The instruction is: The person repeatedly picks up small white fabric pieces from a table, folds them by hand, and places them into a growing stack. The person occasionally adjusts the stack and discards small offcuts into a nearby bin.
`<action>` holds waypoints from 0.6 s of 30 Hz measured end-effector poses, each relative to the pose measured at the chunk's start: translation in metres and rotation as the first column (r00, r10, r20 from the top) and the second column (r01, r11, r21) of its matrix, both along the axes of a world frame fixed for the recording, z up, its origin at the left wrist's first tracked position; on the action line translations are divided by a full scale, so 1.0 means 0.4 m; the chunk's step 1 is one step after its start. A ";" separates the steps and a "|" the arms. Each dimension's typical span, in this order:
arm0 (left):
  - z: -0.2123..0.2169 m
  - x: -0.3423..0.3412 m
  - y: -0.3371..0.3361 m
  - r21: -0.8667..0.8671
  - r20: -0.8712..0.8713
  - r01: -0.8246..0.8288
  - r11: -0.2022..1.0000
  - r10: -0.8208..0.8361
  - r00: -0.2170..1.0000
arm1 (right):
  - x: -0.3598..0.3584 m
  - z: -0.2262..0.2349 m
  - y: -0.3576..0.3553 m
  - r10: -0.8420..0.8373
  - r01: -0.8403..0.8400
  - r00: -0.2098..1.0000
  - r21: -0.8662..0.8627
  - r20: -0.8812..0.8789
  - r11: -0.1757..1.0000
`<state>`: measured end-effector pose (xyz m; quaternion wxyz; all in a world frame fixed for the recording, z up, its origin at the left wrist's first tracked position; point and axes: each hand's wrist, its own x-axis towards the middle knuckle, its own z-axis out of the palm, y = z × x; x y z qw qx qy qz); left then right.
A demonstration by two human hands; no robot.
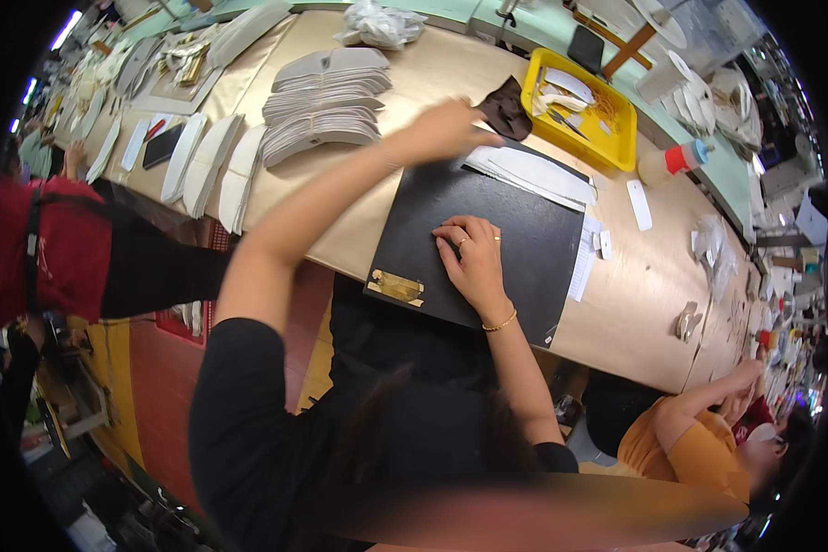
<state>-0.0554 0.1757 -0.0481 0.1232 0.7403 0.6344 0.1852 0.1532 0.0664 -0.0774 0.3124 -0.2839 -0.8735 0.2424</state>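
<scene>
My left hand (446, 130) reaches over the far left corner of a black board (432, 212). Motion smears its fingers, so whether it holds anything is unclear. Close to its fingertips are a dark brown cloth (506, 109) and a few flat, curved white pieces (535, 175) lying along the board's far edge. My right hand (474, 256), with a ring and a bracelet, rests on the middle of the board. Its fingers are loosely bent and slightly apart, and nothing shows in them. A piece of tan tape (396, 286) is stuck to the board's near left corner.
Bundled stacks of curved grey-white pieces (322, 106) stand left of the board. A yellow tray (616, 147) with scissors and scraps sits far right, beside a red-banded bottle (676, 161). A phone (163, 145) lies leftward. Co-workers sit on both sides.
</scene>
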 end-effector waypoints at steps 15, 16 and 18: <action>-0.062 -0.014 -0.228 0.017 0.610 -0.352 0.936 0.270 0.745 | 0.002 0.003 -0.010 0.072 -0.074 0.994 0.019 0.085 0.997; -0.047 -0.073 -0.281 -0.020 0.758 -0.394 0.919 0.271 0.594 | 0.002 0.003 -0.011 0.068 -0.070 0.994 0.021 0.088 0.997; -0.007 -0.207 -0.394 -0.143 0.800 -0.600 0.787 0.449 0.398 | 0.002 0.003 -0.012 0.067 -0.068 0.995 0.014 0.080 0.998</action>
